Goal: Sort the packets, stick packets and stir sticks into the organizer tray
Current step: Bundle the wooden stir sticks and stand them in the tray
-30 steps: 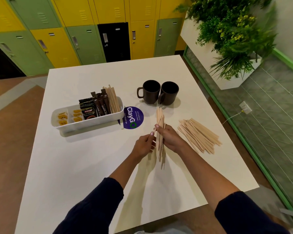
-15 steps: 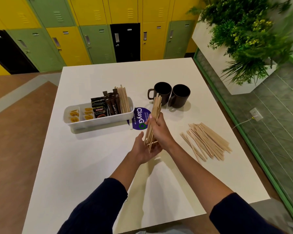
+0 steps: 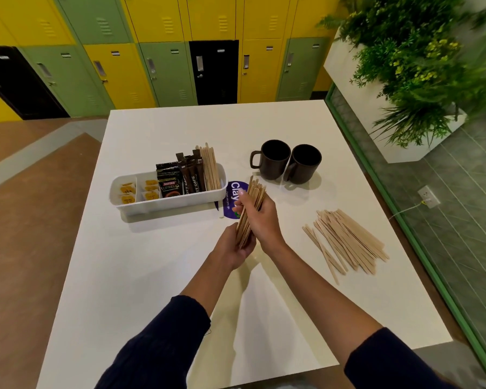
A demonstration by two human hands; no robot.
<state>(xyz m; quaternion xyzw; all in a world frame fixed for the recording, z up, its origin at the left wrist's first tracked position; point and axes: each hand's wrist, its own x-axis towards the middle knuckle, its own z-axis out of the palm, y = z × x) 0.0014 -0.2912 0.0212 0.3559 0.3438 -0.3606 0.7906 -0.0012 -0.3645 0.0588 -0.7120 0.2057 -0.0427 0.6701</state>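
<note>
My right hand grips a bundle of wooden stir sticks, held tilted above the table just right of the white organizer tray. My left hand cups the bundle's lower end from below. The tray holds yellow tea packets on the left, black coffee packets, dark stick packets and stir sticks standing at its right end. A loose pile of stir sticks lies on the table to the right of my hands.
Two dark mugs stand side by side behind my hands. A round purple sticker lies flat beside the tray. The white table ends at a green-framed glass wall on the right; a planter stands at the back right.
The bundle has been lifted from standing on the table and tilted toward the tray. My left hand moved under its lower end.
</note>
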